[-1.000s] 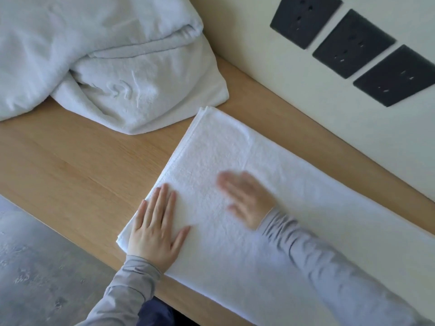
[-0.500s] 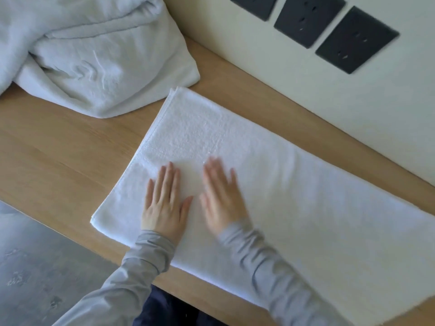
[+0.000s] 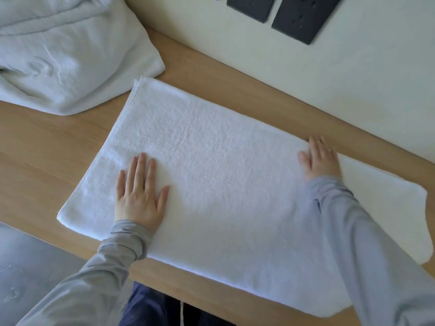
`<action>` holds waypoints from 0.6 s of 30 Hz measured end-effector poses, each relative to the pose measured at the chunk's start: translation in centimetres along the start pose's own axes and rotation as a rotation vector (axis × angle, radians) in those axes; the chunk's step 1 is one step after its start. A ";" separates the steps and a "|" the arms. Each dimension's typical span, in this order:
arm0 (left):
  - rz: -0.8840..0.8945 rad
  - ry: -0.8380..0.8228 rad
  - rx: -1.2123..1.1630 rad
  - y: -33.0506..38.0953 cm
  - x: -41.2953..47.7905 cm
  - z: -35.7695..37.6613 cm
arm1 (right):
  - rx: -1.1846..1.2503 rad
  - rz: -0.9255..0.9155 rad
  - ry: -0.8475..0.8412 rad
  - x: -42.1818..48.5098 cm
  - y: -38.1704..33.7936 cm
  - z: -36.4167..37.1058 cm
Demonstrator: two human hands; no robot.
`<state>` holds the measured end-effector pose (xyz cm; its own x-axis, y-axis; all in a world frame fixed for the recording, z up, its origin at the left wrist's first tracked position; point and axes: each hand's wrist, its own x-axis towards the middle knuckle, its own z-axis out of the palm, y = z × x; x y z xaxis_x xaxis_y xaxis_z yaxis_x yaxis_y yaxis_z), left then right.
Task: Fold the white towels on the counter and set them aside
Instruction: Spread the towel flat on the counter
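Note:
A white towel (image 3: 226,175) lies flat and folded lengthwise across the wooden counter (image 3: 47,147). My left hand (image 3: 141,194) rests palm down on its left part with fingers straight and spread. My right hand (image 3: 320,161) lies flat near the towel's far edge on the right, fingers straight; it is slightly blurred. Both arms wear grey sleeves. A rumpled heap of white towels (image 3: 61,57) sits at the counter's far left, just touching the flat towel's far corner.
The cream wall (image 3: 306,74) runs along the counter's back edge and carries dark socket plates (image 3: 303,17). A grey floor (image 3: 30,267) shows below the counter's near edge at the left. Bare wood lies between the heap and the flat towel.
My right hand has slid from beside the left hand to the right along the towel, toward its far edge. The left hand has stayed pressed in place. The camera view shifted right.

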<state>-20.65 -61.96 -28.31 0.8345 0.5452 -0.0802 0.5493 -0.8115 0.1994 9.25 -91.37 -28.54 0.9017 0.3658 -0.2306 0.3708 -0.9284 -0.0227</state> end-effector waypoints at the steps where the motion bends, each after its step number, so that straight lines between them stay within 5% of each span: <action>1: -0.005 0.006 -0.001 0.1 0.0 0.0 | -0.012 0.041 0.001 0.1 -0.3 -0.1; 4: -0.060 0.018 -0.042 1.3 0.0 -0.1 | 0.081 -0.010 0.125 -2.7 -4.0 -0.6; 7: 0.026 0.011 -0.082 5.6 -0.9 0.2 | 0.198 -0.284 0.198 -9.8 -9.7 0.6; 12: 0.262 -0.057 -0.023 10.4 -3.7 2.3 | -0.005 -0.689 0.052 -16.8 -11.3 3.7; 15: 0.262 -0.042 0.009 9.8 -3.6 2.8 | -0.066 -0.646 0.025 -13.5 -5.5 2.9; 18: 0.253 -0.045 0.017 9.8 -3.6 3.0 | -0.091 -0.383 0.047 -8.7 1.8 1.5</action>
<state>-18.12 -72.48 -29.01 0.9463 0.3149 -0.0729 0.3232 -0.9244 0.2024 1.78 -96.34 -28.05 0.7028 0.6888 -0.1779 0.6985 -0.7155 -0.0113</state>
